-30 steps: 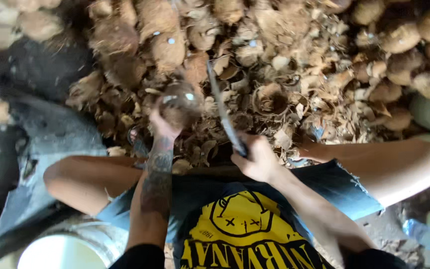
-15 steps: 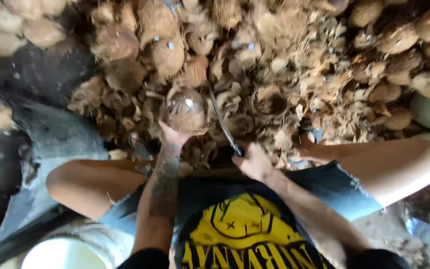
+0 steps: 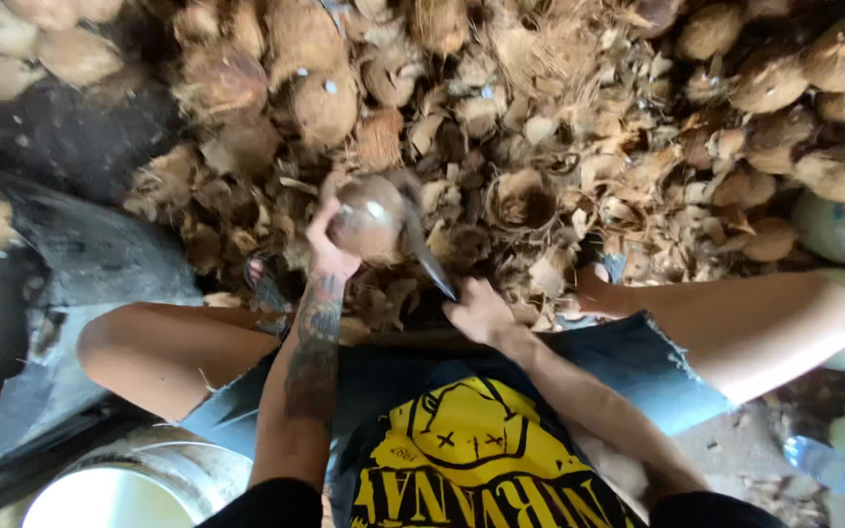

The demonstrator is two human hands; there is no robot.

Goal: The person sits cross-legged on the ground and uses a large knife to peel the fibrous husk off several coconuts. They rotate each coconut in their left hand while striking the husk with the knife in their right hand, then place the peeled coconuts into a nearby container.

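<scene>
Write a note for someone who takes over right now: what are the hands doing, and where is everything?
Left hand: holds a coconut up in front of the knees.
Right hand: grips a knife, blade against the coconut's right side.
Around: husk scraps heaped on the ground ahead; whole coconuts piled at top right and top left; a white bucket at lower left.
Done: the held coconut looks mostly stripped of husk, and many scraps already lie about.
Left: the held coconut is not set down yet; many coconuts in the piles still wear husk.
</scene>
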